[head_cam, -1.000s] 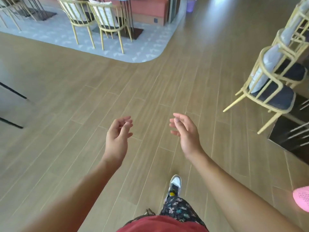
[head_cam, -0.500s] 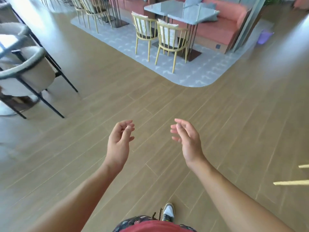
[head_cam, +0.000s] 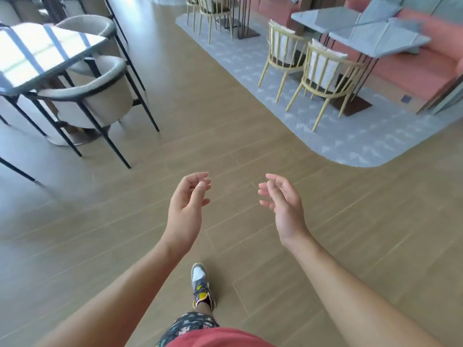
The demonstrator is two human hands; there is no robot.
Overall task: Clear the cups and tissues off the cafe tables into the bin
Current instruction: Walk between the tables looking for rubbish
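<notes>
The one view comes from a wide-angle camera worn on the person's head, facing forward and steeply down over the wooden floor. The left hand and right hand sit close below the lens at mid-frame, with a shoe near the bottom centre. Farther off, a glass-topped surface lies upper left and yellow chairs upper right.

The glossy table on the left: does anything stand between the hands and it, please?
Yes: a beige armchair beside the glossy table stands between it and the empty left hand and right hand; otherwise only floor.
</notes>
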